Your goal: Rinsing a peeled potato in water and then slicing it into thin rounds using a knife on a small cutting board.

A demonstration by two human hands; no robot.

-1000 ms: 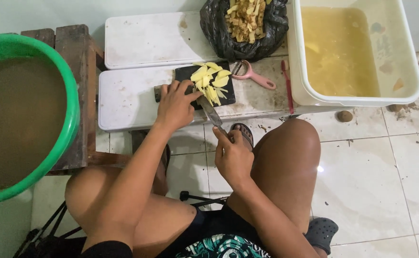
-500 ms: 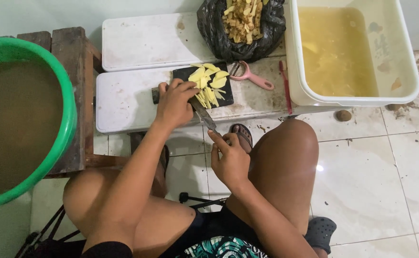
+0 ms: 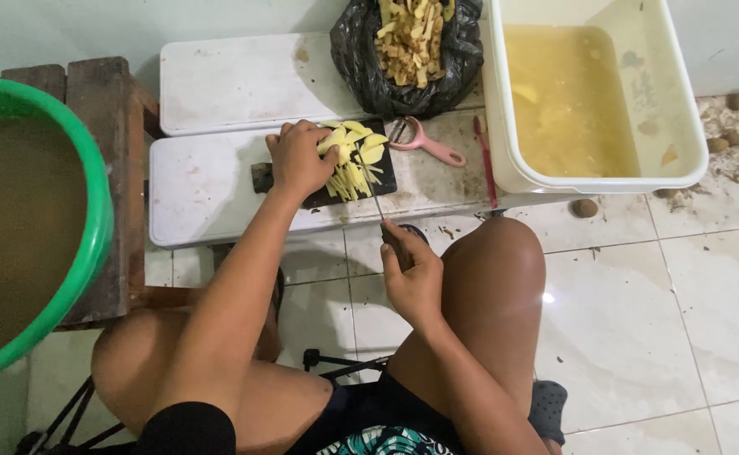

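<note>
The right hand (image 3: 414,274) has its grip closed around the handle of a knife (image 3: 384,221), its blade reaching over the desk's near edge onto a small black cutting board (image 3: 382,175). The left hand (image 3: 298,160) has its grip pressed down on a pile of pale yellow slices (image 3: 354,160) on that board. The board lies at the near edge of the front one of two white slabs (image 3: 209,181) forming the desk. Just right of the board lie one pink peeler (image 3: 424,143) and one red stick-like tool (image 3: 484,160). Behind sits one black bag of peelings (image 3: 407,46); right stands one white tub of yellowish water (image 3: 584,93), blocking that side. One green basin (image 3: 28,211) stands far left; the slab left of the board is open.
</note>
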